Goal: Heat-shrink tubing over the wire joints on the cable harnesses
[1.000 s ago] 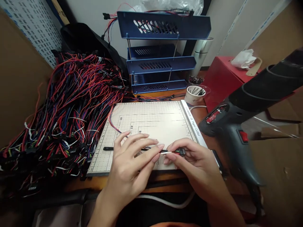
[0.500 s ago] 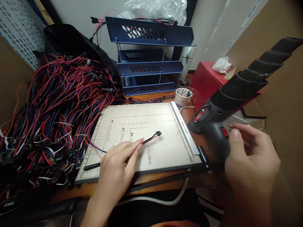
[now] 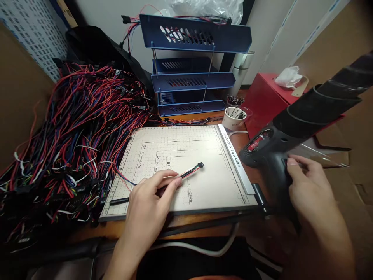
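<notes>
My left hand [image 3: 155, 198] pinches a wire cable between thumb and fingers above the paper cutter's board [image 3: 204, 146]. The cable's end [image 3: 189, 171] sticks out to the right, with black, red and white wires running into a small black connector [image 3: 200, 165]. A black sleeved piece of cable [image 3: 119, 201] shows left of that hand, over the board. At the right, my right hand [image 3: 309, 182] is closed at the handle of a black heat gun [image 3: 276, 163], thumb and fingertips by its switch. The heat gun's nozzle points up and to the right.
A large heap of wire harnesses [image 3: 87, 128] covers the left side. Behind the board stand a blue tiered rack [image 3: 192, 81], a white cup [image 3: 231, 116] of black sticks and a red box [image 3: 266, 97]. A white cord [image 3: 201, 251] hangs along the front edge.
My right hand has come in from beside the heat gun onto its handle, covering the red switch. My left hand still holds the cable. The whole view has shifted slightly.
</notes>
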The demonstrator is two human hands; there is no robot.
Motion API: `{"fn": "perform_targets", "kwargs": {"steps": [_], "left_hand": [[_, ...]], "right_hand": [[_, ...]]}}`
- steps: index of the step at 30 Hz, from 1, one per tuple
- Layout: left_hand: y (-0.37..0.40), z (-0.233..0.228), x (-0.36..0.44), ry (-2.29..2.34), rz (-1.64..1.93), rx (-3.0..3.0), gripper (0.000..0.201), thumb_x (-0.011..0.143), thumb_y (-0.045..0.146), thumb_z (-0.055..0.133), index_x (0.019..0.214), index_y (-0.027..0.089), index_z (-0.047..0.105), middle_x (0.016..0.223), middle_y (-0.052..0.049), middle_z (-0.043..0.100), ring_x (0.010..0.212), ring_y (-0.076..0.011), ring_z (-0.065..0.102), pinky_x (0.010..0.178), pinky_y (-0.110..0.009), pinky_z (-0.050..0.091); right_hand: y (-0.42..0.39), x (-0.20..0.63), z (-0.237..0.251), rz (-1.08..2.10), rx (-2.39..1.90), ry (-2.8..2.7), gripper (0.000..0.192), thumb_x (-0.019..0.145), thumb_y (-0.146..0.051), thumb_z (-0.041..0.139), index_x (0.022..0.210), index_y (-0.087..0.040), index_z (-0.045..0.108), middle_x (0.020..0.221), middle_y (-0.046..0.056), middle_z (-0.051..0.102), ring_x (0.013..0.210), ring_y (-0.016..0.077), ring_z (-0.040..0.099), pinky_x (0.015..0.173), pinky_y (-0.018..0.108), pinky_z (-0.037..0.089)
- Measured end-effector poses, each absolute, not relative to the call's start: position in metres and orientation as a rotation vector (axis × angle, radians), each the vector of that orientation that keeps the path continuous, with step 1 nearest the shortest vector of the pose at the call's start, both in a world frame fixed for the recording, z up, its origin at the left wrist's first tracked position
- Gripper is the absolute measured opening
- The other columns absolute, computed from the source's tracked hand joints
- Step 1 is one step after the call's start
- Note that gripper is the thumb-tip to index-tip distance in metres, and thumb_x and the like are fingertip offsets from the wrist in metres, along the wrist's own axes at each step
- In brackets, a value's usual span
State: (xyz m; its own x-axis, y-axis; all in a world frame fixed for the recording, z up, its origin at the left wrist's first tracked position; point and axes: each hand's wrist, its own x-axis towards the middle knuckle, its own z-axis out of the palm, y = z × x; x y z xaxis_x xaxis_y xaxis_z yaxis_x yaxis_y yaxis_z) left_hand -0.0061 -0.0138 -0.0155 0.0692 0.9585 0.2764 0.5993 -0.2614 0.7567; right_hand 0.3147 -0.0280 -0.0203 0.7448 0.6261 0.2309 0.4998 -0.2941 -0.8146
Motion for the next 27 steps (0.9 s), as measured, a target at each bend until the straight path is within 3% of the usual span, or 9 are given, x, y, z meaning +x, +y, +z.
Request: {"fn": "perform_targets", "kwargs": {"steps": [3, 5, 7, 10, 12, 14, 17, 22, 27], "left_hand": [[-0.015, -0.016, -0.006, 1.545, 1.033, 1.815, 0.015, 0.096, 0.035, 0.07, 0.088, 0.024, 0.072, 0.082, 0.002, 0.082, 0.08, -0.0183, 0.079, 0.066, -0.025, 0.051], [-0.014, -0.017, -0.006, 1.555, 1.031, 1.808, 0.018, 0.096, 0.037, 0.069, 0.085, 0.024, 0.071, 0.08, 0.002, 0.08, 0.077, -0.0174, 0.077, 0.066, -0.025, 0.05], [-0.014, -0.017, -0.005, 1.565, 1.029, 1.799, 0.02, 0.096, 0.039, 0.069, 0.084, 0.024, 0.071, 0.079, 0.002, 0.079, 0.075, -0.017, 0.076, 0.065, -0.025, 0.048], [-0.012, -0.017, -0.004, 1.554, 1.028, 1.768, 0.02, 0.096, 0.039, 0.069, 0.083, 0.024, 0.071, 0.079, 0.003, 0.08, 0.075, -0.0164, 0.076, 0.065, -0.025, 0.048], [-0.012, -0.016, -0.003, 1.531, 1.034, 1.743, 0.02, 0.096, 0.038, 0.069, 0.082, 0.024, 0.07, 0.079, 0.003, 0.08, 0.076, -0.016, 0.077, 0.067, -0.025, 0.048], [-0.012, -0.015, -0.003, 1.522, 1.037, 1.723, 0.02, 0.096, 0.037, 0.068, 0.081, 0.024, 0.07, 0.079, 0.003, 0.08, 0.076, -0.0159, 0.077, 0.068, -0.025, 0.049], [-0.013, -0.016, -0.003, 1.529, 1.022, 1.711, 0.02, 0.095, 0.038, 0.069, 0.082, 0.023, 0.07, 0.08, 0.002, 0.08, 0.078, -0.0166, 0.077, 0.069, -0.026, 0.049], [-0.014, -0.017, -0.003, 1.557, 1.0, 1.722, 0.019, 0.094, 0.039, 0.068, 0.084, 0.023, 0.069, 0.082, 0.001, 0.079, 0.079, -0.0184, 0.076, 0.07, -0.028, 0.05], [-0.015, -0.015, -0.003, 1.557, 0.997, 1.776, 0.015, 0.095, 0.035, 0.065, 0.086, 0.024, 0.069, 0.084, 0.0, 0.079, 0.081, -0.019, 0.075, 0.073, -0.03, 0.053]], "right_hand": [[-0.031, 0.278, 0.001, 0.026, -1.637, -0.67, 0.03, 0.093, -0.045, 0.068, 0.116, -0.026, 0.067, 0.116, 0.009, 0.068, 0.102, 0.03, 0.068, 0.095, 0.053, 0.054], [-0.03, 0.261, 0.012, 0.244, -1.327, -0.584, 0.025, 0.093, -0.049, 0.067, 0.091, -0.024, 0.07, 0.096, 0.008, 0.067, 0.091, 0.0294, 0.069, 0.09, 0.054, 0.06], [-0.023, 0.26, 0.018, 0.491, -1.086, -0.442, 0.034, 0.089, -0.055, 0.075, 0.091, -0.021, 0.071, 0.095, 0.011, 0.066, 0.086, 0.0261, 0.069, 0.077, 0.045, 0.066], [-0.003, 0.279, 0.019, 1.179, -0.502, -0.084, 0.077, 0.081, -0.059, 0.083, 0.138, -0.014, 0.059, 0.119, 0.016, 0.064, 0.072, 0.0167, 0.064, 0.05, 0.029, 0.064], [0.012, 0.289, 0.02, 1.543, 0.131, 0.4, 0.096, 0.074, -0.037, 0.091, 0.155, -0.025, 0.041, 0.124, 0.011, 0.063, 0.065, 0.0136, 0.061, 0.035, 0.023, 0.053], [0.022, 0.29, 0.025, 1.429, 0.782, 0.972, 0.09, 0.076, -0.005, 0.083, 0.153, -0.031, 0.044, 0.137, 0.008, 0.059, 0.085, 0.0138, 0.069, 0.049, 0.018, 0.06], [0.026, 0.276, 0.037, 1.073, 1.258, 1.499, 0.063, 0.085, 0.012, 0.055, 0.138, -0.022, 0.061, 0.156, 0.011, 0.049, 0.094, 0.0168, 0.074, 0.064, 0.03, 0.068], [0.028, 0.255, 0.039, 1.251, 0.813, 1.146, 0.084, 0.068, 0.013, 0.078, 0.142, -0.023, 0.062, 0.148, 0.011, 0.057, 0.087, 0.0133, 0.074, 0.055, 0.017, 0.065], [0.018, 0.221, 0.03, 1.242, -0.309, 0.016, 0.069, 0.077, -0.047, 0.086, 0.136, -0.018, 0.065, 0.108, 0.009, 0.07, 0.059, 0.012, 0.063, 0.034, 0.019, 0.052]]}}
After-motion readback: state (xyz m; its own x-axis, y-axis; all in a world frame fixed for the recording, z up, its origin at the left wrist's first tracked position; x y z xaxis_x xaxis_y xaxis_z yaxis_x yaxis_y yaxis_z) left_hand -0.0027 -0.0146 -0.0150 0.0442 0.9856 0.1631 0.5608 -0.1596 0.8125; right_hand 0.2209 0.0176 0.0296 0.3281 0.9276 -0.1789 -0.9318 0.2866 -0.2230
